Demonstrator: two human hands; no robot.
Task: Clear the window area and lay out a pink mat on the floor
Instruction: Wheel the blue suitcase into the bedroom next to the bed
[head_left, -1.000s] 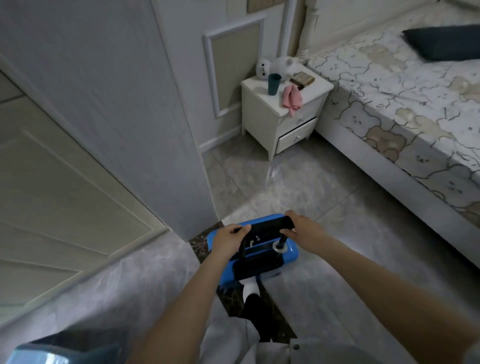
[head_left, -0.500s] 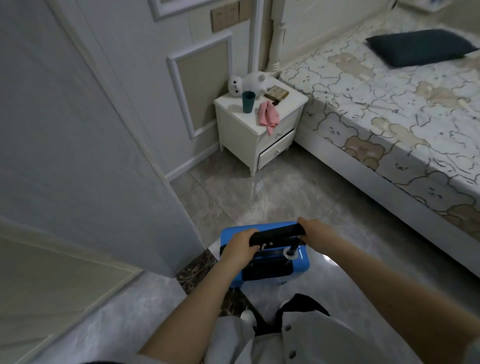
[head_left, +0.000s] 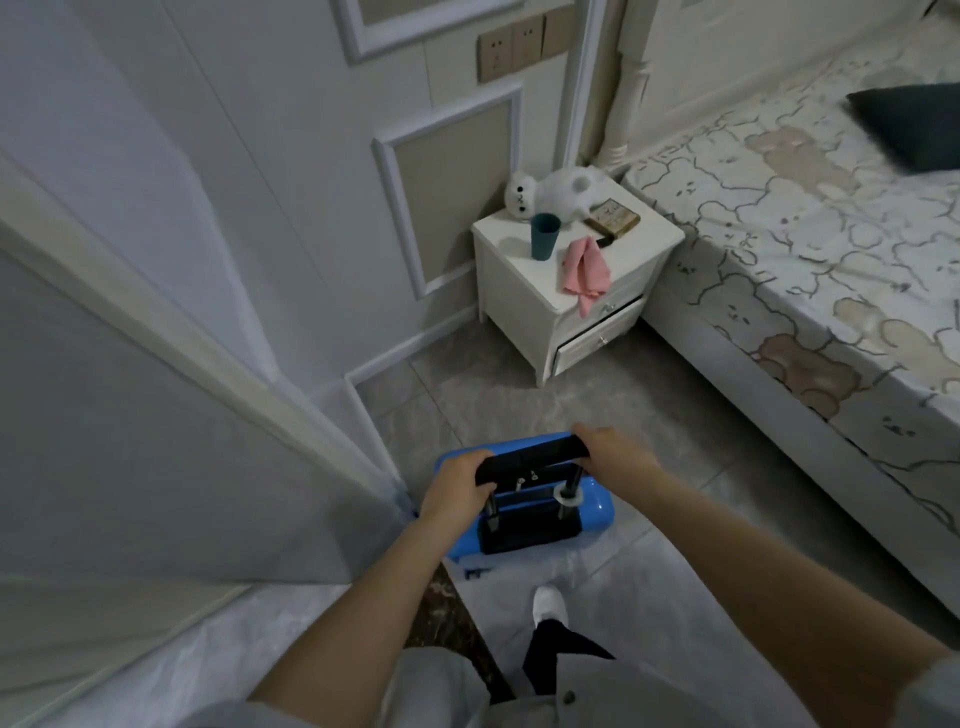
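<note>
Head view at a bedroom doorway. The left hand and right hand each gripped one end of the black telescopic pull handle of a small glossy blue hard-shell suitcase, fingers curled round the bar, palms down. A two-handed grip of this kind probably served to steer the upright case squarely through the narrow opening, since the white panelled door stood just to the left of the left hand and the case's edge lay close beside it. The handle was raised on its two rods, which kept the hands above the shell. One white shoe showed below the hands, behind the case.

Ahead of the hands, well apart, stood a white two-drawer bedside table against a bed with a bear-print cover. On it lay a teal plastic cup, a white plush toy, a small book and a pink folded cloth draped over its front edge, too small to be judged the mat. No pink mat and no window were in view; laying-out appeared not yet begun.
</note>
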